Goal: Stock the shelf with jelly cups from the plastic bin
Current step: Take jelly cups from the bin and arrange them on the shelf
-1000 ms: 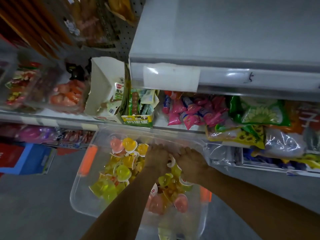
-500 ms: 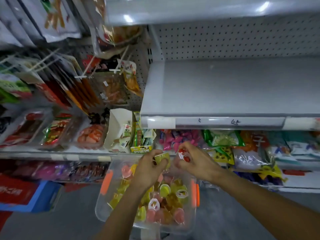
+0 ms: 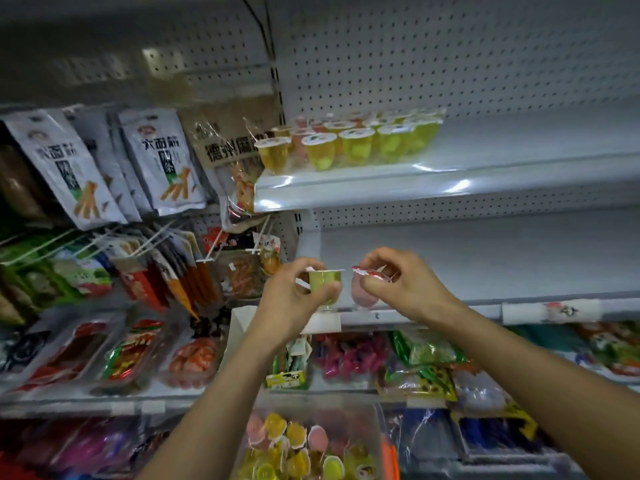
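Note:
My left hand [image 3: 294,296] grips a green jelly cup [image 3: 325,285] upright by its side. My right hand [image 3: 405,285] pinches a pink jelly cup [image 3: 362,292] with a red-and-white lid. Both hands are raised side by side in front of a bare white shelf [image 3: 485,258]. Above it, a higher shelf [image 3: 450,174] carries several yellow and orange jelly cups [image 3: 349,140] standing in rows at its left end. The clear plastic bin [image 3: 377,417] sits low in view with many loose jelly cups [image 3: 294,448] inside.
Hanging snack bags [image 3: 162,164] fill the pegboard on the left. Packaged snacks [image 3: 349,355] crowd the shelf below my hands, and trays of food [image 3: 131,355] lie on the lower left shelf. The upper shelf is bare to the right of the cup rows.
Both hands rose out of the bin, each with a jelly cup, up to the level of the bare shelf. The view tilted upward, and the upper shelf with its cups came into sight.

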The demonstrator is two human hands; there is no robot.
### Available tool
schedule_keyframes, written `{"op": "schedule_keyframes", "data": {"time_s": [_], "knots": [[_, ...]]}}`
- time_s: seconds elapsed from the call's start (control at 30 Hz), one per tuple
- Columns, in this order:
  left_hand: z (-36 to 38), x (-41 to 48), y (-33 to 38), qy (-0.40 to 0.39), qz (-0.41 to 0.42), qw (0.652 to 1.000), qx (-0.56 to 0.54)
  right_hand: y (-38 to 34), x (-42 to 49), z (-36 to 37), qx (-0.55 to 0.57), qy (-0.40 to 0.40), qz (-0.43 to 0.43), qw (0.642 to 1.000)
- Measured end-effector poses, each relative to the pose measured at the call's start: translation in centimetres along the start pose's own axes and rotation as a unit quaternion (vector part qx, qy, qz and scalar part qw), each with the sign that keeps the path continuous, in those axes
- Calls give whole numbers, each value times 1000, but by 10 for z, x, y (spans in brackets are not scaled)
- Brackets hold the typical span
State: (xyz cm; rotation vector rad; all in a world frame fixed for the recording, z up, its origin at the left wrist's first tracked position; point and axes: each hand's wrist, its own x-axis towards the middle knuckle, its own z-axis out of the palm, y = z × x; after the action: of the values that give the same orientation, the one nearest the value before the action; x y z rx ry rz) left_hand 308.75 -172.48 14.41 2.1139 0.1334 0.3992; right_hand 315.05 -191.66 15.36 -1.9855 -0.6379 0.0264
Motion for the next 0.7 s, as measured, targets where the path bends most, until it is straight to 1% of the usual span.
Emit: {"op": "schedule_keyframes", "data": {"time_s": [0.17,0.27,0.37,0.43,0.6,0.7], "knots": [[-6,17,49,27,75,997,24,-33,8,-38,31,32,-53,998],[-4,31,79,42,110,993,6,-49,19,-66,50,56,-86,993],[0,46,111,69,132,989,-14,-57,39,-95,22,98,-124,987],[4,56,129,88,138,986,-15,-58,53,-115,2,127,-135,983],[16,81,153,105,159,981,-15,-43,89,-168,-49,174,-117,977],[23,95,163,120,159,980,-2,-26,112,-191,-90,175,-93,976]]}}
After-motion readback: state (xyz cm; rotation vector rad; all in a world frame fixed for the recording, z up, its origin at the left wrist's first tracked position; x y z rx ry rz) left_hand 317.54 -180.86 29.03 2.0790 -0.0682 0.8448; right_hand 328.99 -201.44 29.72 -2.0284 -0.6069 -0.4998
